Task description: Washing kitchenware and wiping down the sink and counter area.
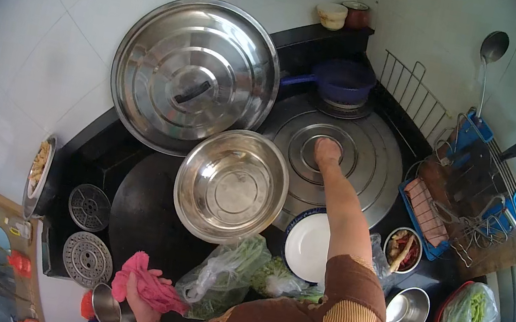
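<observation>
Bunched in my left hand (139, 299) is a pink cloth (152, 290), held low over the front of the black counter. My right hand (328, 152) reaches far forward, its fingers closed at the centre of a wide metal lid (373, 181) lying flat on the stove top; the hand hides whatever handle is there. Left of that lid stands a wide stainless steel basin (239, 191) with nothing in it. A white plate with a blue rim (308, 245) lies under my right forearm. Plastic bags of green vegetables (229, 280) rest close to my body.
Against the wall leans a large steel lid (195, 77). A blue saucepan (344, 83) sits on the back burner. Rightward are a wire rack (497, 156) with a cleaver, a bowl of peppers (402, 251) and a small steel pot (407, 311). Two perforated steamer discs (87, 260) lie left.
</observation>
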Demonstrator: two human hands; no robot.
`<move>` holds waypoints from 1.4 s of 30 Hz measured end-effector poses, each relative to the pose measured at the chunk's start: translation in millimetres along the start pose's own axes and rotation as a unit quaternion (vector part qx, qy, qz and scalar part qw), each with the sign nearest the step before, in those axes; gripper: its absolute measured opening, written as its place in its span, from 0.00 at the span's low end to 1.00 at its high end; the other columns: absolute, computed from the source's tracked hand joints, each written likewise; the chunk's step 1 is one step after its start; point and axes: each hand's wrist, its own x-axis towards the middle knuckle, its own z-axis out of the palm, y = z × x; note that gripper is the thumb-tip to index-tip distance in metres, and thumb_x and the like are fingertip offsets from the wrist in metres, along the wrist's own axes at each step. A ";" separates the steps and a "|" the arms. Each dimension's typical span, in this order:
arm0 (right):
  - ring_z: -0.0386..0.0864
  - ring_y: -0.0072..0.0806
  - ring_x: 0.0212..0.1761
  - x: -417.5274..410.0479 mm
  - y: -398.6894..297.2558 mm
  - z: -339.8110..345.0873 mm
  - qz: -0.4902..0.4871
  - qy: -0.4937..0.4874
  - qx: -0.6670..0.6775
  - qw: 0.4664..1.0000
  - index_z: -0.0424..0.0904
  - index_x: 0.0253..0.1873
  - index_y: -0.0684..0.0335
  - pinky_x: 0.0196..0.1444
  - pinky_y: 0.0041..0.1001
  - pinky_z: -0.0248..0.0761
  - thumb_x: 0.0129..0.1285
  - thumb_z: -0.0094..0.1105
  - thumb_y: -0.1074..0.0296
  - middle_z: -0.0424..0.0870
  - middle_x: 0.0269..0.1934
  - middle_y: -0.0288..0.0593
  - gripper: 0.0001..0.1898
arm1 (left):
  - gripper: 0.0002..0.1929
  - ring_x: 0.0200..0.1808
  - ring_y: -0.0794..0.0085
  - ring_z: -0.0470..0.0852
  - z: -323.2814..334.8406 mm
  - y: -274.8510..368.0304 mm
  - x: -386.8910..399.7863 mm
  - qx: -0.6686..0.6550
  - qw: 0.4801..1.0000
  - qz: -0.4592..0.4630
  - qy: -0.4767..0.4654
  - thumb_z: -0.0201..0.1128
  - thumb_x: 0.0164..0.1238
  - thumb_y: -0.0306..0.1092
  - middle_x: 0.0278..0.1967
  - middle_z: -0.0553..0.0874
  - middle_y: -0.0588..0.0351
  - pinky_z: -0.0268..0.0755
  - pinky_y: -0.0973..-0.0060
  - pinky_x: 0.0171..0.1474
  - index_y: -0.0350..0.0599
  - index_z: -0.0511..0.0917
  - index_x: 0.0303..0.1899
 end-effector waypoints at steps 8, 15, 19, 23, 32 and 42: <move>0.83 0.43 0.43 -7.7 -0.2 -13.0 0.046 -0.003 0.067 0.997 0.82 0.39 0.64 0.44 0.37 0.76 0.59 0.51 0.65 0.83 0.41 0.51 0.11 | 0.25 0.27 0.56 0.82 -4.3 -4.3 -0.5 -0.011 1.000 -0.017 -0.013 0.45 0.68 0.53 0.34 0.81 0.45 0.77 0.62 0.28 0.35 0.71 0.47; 0.82 0.49 0.34 -81.8 -33.6 -101.2 0.000 0.185 0.148 0.972 0.77 0.34 0.66 0.39 0.42 0.76 0.61 0.49 0.59 0.82 0.30 0.59 0.14 | 0.25 0.27 0.56 0.82 -6.1 0.5 -8.4 -0.021 0.991 -0.032 -0.127 0.45 0.68 0.52 0.34 0.82 0.46 0.76 0.62 0.29 0.35 0.71 0.48; 0.81 0.50 0.35 -175.4 -63.6 -163.1 -0.036 0.220 0.240 0.945 0.78 0.37 0.65 0.38 0.44 0.75 0.61 0.50 0.60 0.82 0.31 0.56 0.13 | 0.26 0.29 0.57 0.82 -15.6 -4.8 -11.2 -0.033 0.971 -0.076 -0.223 0.44 0.68 0.52 0.35 0.81 0.45 0.76 0.62 0.30 0.34 0.70 0.50; 0.79 0.52 0.31 -306.3 -96.4 -161.9 -0.127 0.260 0.333 0.898 0.77 0.35 0.63 0.34 0.46 0.71 0.61 0.50 0.61 0.80 0.27 0.56 0.11 | 0.27 0.32 0.58 0.82 -26.0 -8.1 -34.9 -0.014 0.937 -0.105 -0.333 0.44 0.67 0.52 0.39 0.80 0.45 0.76 0.62 0.34 0.34 0.68 0.52; 0.77 0.51 0.29 -598.1 -129.1 -141.7 -0.176 0.036 0.394 0.901 0.78 0.35 0.64 0.31 0.41 0.70 0.63 0.53 0.61 0.79 0.26 0.54 0.11 | 0.25 0.33 0.59 0.82 -66.8 -43.0 -120.6 0.028 0.831 -0.185 -0.524 0.46 0.67 0.50 0.40 0.79 0.45 0.78 0.64 0.34 0.32 0.69 0.50; 0.79 0.46 0.38 -746.8 -119.2 -175.8 -0.002 -0.020 0.462 0.887 0.74 0.51 0.66 0.40 0.37 0.70 0.68 0.47 0.51 0.81 0.36 0.55 0.21 | 0.20 0.34 0.64 0.82 -63.7 -70.1 -231.1 0.061 0.744 -0.210 -0.631 0.46 0.69 0.44 0.37 0.80 0.48 0.77 0.69 0.39 0.32 0.72 0.46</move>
